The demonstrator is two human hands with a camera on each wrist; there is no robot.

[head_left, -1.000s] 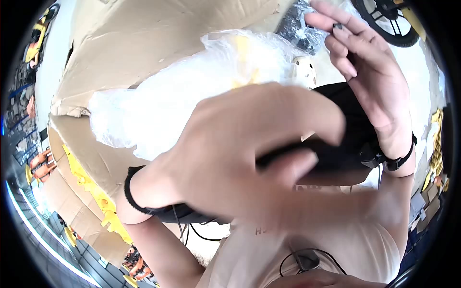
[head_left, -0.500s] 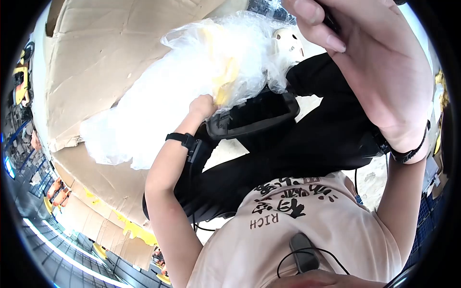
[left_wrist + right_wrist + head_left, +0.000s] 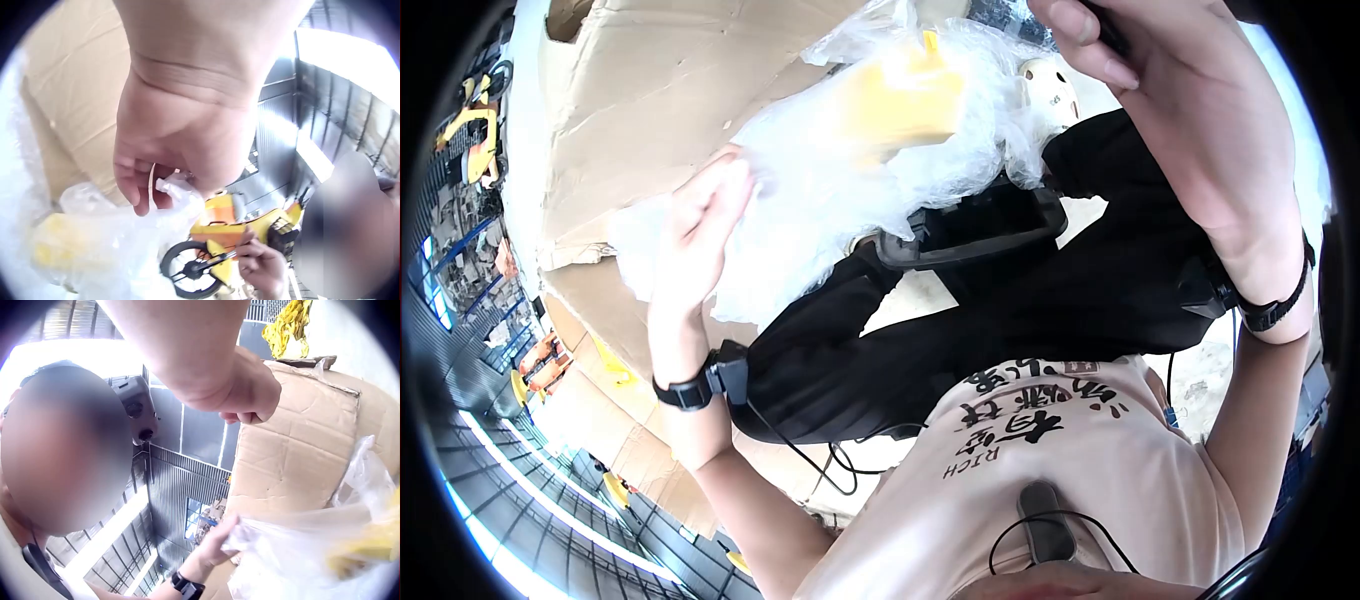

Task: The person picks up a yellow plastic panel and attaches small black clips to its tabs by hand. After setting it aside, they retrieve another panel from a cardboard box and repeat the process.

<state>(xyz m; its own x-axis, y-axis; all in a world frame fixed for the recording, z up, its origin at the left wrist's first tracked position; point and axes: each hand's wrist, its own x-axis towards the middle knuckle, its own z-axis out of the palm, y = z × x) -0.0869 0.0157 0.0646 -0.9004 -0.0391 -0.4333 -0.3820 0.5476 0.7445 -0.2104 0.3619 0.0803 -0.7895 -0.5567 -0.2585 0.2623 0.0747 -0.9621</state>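
Note:
My left hand [image 3: 705,220] pinches a clear plastic bag [image 3: 125,250] by its gathered edge; the film stretches away from the fingers in the right wrist view. Inside the bag shows a yellow part [image 3: 910,105], blurred by motion. Raised at the upper right, my right hand [image 3: 1200,120] has its fingers curled round a slim dark object [image 3: 1108,32], mostly hidden by the palm. In the left wrist view that slim object sticks out past the fingers; its kind cannot be told.
A large cardboard box [image 3: 640,110] stands beside the bag. Below the bag is a black open bin [image 3: 980,228] between the person's black-trousered legs. A cream perforated shoe [image 3: 1050,92] shows at the right. Behind is a yellow machine with a black wheel [image 3: 194,270].
My left hand first crossed in front of the camera, then reached to the bag beside the yellow part, and has now pulled its film leftward. The right hand came closer to the camera.

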